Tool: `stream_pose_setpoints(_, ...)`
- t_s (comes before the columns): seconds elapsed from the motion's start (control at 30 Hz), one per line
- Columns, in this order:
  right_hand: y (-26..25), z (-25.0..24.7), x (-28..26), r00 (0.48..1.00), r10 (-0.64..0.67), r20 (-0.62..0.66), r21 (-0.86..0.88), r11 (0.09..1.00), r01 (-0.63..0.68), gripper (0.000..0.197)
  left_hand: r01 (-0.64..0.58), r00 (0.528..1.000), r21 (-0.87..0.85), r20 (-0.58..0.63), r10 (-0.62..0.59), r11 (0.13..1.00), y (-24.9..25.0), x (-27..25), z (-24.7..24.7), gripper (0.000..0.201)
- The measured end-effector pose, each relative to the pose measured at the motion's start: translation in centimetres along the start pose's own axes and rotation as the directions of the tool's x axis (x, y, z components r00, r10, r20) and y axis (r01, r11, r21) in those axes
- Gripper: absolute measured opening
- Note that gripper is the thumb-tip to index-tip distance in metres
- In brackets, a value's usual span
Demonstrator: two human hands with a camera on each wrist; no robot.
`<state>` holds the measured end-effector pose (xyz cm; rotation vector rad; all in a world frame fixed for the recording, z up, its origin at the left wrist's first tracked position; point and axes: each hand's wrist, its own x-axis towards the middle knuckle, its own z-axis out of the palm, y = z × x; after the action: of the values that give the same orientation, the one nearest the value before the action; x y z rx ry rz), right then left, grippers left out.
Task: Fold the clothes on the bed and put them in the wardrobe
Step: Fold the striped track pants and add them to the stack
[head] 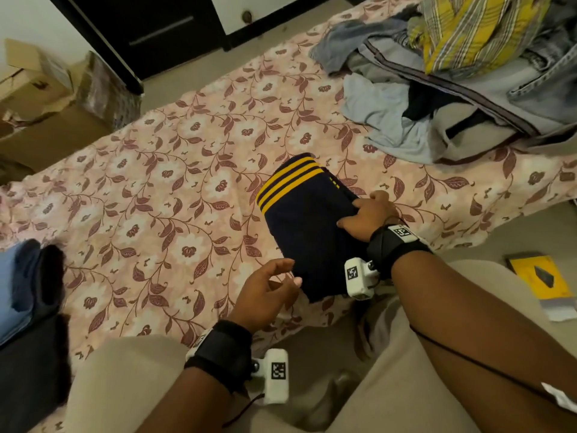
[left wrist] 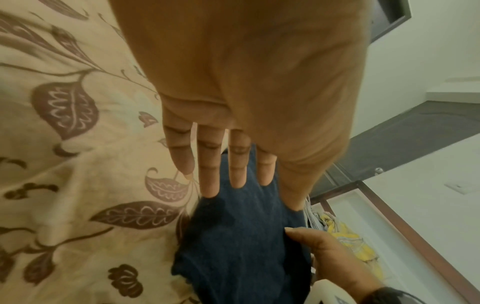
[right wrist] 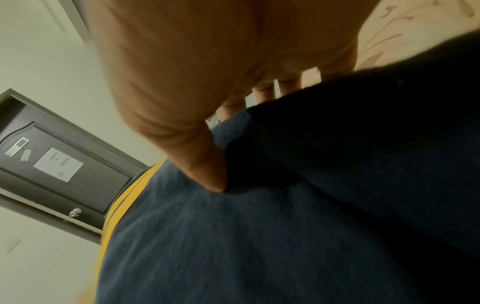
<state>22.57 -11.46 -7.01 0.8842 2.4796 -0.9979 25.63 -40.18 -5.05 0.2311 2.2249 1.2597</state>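
Your right hand [head: 370,217] pinches the folded navy garment [head: 307,226] at its right edge, near bed [head: 156,182] edge, keeping the fold. Left hand [head: 265,292] hovers just left, fingers loose, empty, probably ready to support the lift.

One folded navy garment [head: 307,226], centre of bed [head: 162,170]; three yellow stripes [head: 288,179] across its 12 o'clock edge.
One heap of unfolded clothes [head: 452,85] at 1 o'clock; pieces too tangled to count.
Two hands: left [head: 265,292], right [head: 368,215].
Two cardboard boxes [head: 34,76] at 10 o'clock.
One yellow packet [head: 541,281] at 3 o'clock.
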Motion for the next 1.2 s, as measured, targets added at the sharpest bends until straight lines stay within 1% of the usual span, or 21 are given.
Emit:
stream_pose_setpoints(0.03, -0.2, -0.2, 0.1, 1.0, 0.017, 0.003, 0.031, 0.999, -0.017, 0.066, 0.002, 1.0, -0.001, -0.028, -0.002, 1.0, -0.2, -0.2, -0.3, 0.032)
stream_pose_setpoints(0.1, -0.6, -0.5, 0.4, 0.999, 0.027, -0.027, 0.245, 0.969, -0.02, 0.079, 0.02, 0.998, -0.001, -0.062, -0.02, 1.0, -0.5, -0.5, -1.0, 0.029)
stream_pose_setpoints(0.13, -0.8, -0.8, 0.5, 0.998, 0.045, -0.037, 0.347, 0.937, -0.03, 0.091, 0.029, 0.997, -0.004, -0.071, -0.029, 1.0, -0.5, -0.7, -1.4, 0.029)
stream_pose_setpoints(0.2, -1.3, -1.5, 0.3, 0.996, 0.085, 0.011, 0.451, 0.889, -0.081, 0.11, 0.033, 0.995, -0.025, -0.092, -0.035, 0.999, -0.5, -1.3, -2.2, 0.03)
stream_pose_setpoints(0.23, -1.6, -1.9, 0.1, 0.996, 0.079, 0.045, 0.443, 0.892, -0.091, 0.106, 0.031, 0.994, -0.041, -0.107, -0.035, 0.999, -0.4, -1.6, -2.6, 0.03)
stream_pose_setpoints(0.33, -3.1, -3.0, -1.4, 0.995, -0.003, 0.102, 0.374, 0.927, -0.036, 0.053, 0.033, 0.985, -0.133, -0.166, -0.056, 0.991, 0.1, -2.8, -4.0, 0.027)
stream_pose_setpoints(0.37, -3.5, -3.1, -1.8, 0.995, -0.03, 0.099, 0.375, 0.927, -0.009, 0.043, 0.036, 0.979, -0.173, -0.192, -0.07, 0.984, 0.2, -3.3, -4.4, 0.026)
stream_pose_setpoints(0.43, -4.0, -3.3, -2.7, 0.992, -0.066, 0.107, 0.408, 0.913, 0.017, 0.036, 0.04, 0.963, -0.251, -0.248, -0.104, 0.967, 0.3, -3.9, -5.2, 0.023)
stream_pose_setpoints(0.53, -5.4, -2.6, -4.5, 0.989, -0.096, 0.112, 0.426, 0.904, 0.039, 0.038, 0.025, 0.94, -0.348, -0.312, -0.141, 0.937, 0.6, -4.7, -6.3, 0.021)
stream_pose_setpoints(0.57, -6.1, -2.2, -5.4, 0.992, -0.092, 0.086, 0.392, 0.919, 0.051, 0.047, 0.011, 0.937, -0.366, -0.32, -0.137, 0.931, 0.7, -5.0, -6.6, 0.02)
stream_pose_setpoints(0.63, -7.7, -1.5, -7.4, 0.993, -0.117, -0.004, 0.301, 0.947, 0.112, 0.08, -0.019, 0.934, -0.385, -0.337, -0.121, 0.923, 0.8, -5.6, -7.2, 0.019)
stream_pose_setpoints(0.67, -8.4, -1.0, -8.3, 0.987, -0.151, -0.046, 0.286, 0.945, 0.158, 0.091, -0.028, 0.931, -0.388, -0.345, -0.117, 0.921, 0.6, -5.8, -7.5, 0.018)
stream_pose_setpoints(0.7, -9.2, -0.5, -9.3, 0.981, -0.174, -0.081, 0.31, 0.931, 0.191, 0.095, -0.031, 0.928, -0.39, -0.354, -0.119, 0.92, 0.5, -6.2, -7.9, 0.018)
stream_pose_setpoints(0.77, -11.0, 0.5, -10.7, 0.977, -0.16, -0.142, 0.47, 0.858, 0.208, 0.089, -0.042, 0.919, -0.402, -0.375, -0.123, 0.915, 0.0, -7.0, -8.7, 0.018)
stream_pose_setpoints(0.83, -12.6, 1.2, -11.4, 0.981, -0.087, -0.172, 0.649, 0.739, 0.179, 0.081, -0.049, 0.907, -0.437, -0.396, -0.143, 0.898, -0.7, -8.1, -9.7, 0.017)
stream_pose_setpoints(0.9, -14.2, 2.4, -11.9, 0.985, -0.023, -0.168, 0.769, 0.623, 0.146, 0.079, -0.063, 0.888, -0.456, -0.432, -0.159, 0.888, -1.8, -9.3, -10.6, 0.017)
stream_pose_setpoints(0.93, -15.0, 3.0, -12.2, 0.987, 0.003, -0.163, 0.813, 0.566, 0.133, 0.08, -0.075, 0.874, -0.457, -0.458, -0.162, 0.886, -2.5, -9.9, -11.0, 0.016)
stream_pose_setpoints(1.03, -17.0, 5.9, -13.7, 0.985, 0.054, -0.164, 0.92, 0.37, 0.133, 0.099, -0.108, 0.824, -0.499, -0.529, -0.203, 0.86, -4.2, -11.5, -12.4, 0.016)
stream_pose_setpoints(1.13, -17.6, 11.9, -16.2, 0.984, 0.121, -0.131, 0.947, 0.307, 0.089, 0.097, -0.124, 0.738, -0.537, -0.612, -0.284, 0.835, -5.9, -12.1, -13.7, 0.019)
stream_pose_setpoints(1.17, -17.3, 14.3, -17.2, 0.986, 0.141, -0.089, 0.958, 0.283, 0.046, 0.103, -0.113, 0.717, -0.555, -0.62, -0.319, 0.824, -6.5, -12.2, -14.0, 0.018)
stream_pose_setpoints(1.2, -16.4, 17.0, -17.7, 0.986, 0.163, -0.019, 0.96, 0.278, -0.028, 0.11, -0.093, 0.713, -0.578, -0.607, -0.351, 0.811, -7.4, -12.0, -14.3, 0.017)
